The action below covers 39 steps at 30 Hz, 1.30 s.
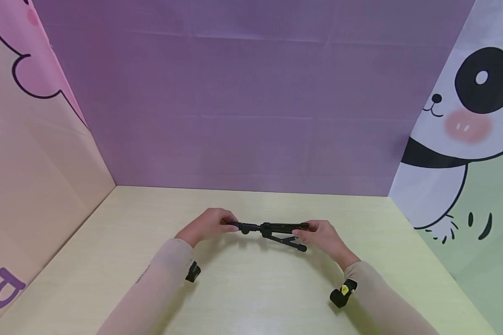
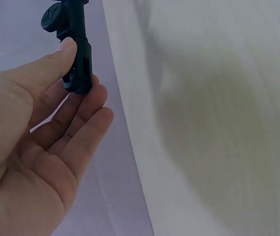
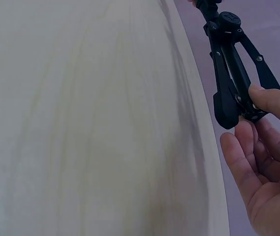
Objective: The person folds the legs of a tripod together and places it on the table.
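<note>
A small black tripod (image 1: 268,227) is held sideways above the table between two hands. My left hand (image 1: 211,223) pinches its head end between thumb and fingers. In the left wrist view a round knob (image 2: 55,17) sticks out beside the thumb, on the side of the shaft. My right hand (image 1: 323,237) grips the leg end, with the thumb pressed on the middle part and the fingers underneath. One leg (image 1: 291,242) angles down away from the rest. The right wrist view shows legs (image 3: 223,93) spread to either side of the central column.
A pale wooden table (image 1: 251,288) lies beneath the hands. Behind it rises a purple cloth wall (image 1: 251,102). Printed panels close both sides, pink and cream (image 1: 33,163) at left and a panda print (image 1: 465,195) at right. Small black cameras (image 1: 343,293) sit at both wrists.
</note>
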### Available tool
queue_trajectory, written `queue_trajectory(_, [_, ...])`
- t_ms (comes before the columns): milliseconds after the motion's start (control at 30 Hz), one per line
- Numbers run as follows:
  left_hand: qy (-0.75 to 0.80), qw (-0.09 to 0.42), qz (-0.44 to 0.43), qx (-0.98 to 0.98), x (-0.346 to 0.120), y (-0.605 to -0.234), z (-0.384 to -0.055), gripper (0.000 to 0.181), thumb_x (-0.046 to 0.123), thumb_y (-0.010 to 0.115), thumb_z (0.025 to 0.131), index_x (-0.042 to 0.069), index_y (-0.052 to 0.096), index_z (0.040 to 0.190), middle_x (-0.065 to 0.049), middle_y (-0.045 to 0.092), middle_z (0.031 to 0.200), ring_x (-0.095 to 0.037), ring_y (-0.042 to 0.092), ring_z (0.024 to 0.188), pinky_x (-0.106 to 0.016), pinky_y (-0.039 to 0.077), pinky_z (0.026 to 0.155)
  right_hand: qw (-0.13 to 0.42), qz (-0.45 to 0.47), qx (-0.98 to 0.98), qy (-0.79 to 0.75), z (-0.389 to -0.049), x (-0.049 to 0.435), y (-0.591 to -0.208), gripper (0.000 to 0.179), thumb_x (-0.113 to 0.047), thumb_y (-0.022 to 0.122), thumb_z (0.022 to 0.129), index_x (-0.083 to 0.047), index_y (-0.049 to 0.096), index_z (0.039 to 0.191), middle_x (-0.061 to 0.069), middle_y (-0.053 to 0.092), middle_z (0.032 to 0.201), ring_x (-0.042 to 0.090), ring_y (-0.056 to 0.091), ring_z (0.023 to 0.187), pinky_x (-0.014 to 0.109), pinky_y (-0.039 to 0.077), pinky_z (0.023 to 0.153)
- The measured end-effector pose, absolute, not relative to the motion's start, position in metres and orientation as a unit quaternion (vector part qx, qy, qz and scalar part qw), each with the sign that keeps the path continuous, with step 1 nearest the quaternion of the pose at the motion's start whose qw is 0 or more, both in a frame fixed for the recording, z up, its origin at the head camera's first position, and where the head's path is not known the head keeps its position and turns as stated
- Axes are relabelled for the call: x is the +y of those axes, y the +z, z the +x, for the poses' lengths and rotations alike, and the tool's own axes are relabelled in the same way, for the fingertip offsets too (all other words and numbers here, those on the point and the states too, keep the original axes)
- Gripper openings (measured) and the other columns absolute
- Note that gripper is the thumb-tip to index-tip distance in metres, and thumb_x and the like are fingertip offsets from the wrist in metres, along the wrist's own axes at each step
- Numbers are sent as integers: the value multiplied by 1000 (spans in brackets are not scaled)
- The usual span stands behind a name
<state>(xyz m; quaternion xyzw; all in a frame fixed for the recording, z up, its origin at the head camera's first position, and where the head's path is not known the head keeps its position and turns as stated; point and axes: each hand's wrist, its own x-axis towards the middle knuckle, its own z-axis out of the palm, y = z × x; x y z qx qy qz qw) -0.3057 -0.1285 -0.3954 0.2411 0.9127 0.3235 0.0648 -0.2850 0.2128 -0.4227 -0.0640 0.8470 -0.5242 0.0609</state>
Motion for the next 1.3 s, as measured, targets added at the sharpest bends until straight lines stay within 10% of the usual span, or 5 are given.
queue_trajectory(1300, [266,84,226,933,-119,-412,-306,14,15,75,92,7,76,104,3,69,94,-12,58,84,-32,51,80,87,-62,884,-455,-288,211,-430,20,-24,77,91,-4,72,92,-1,66,75,15,57,72,30,42,70])
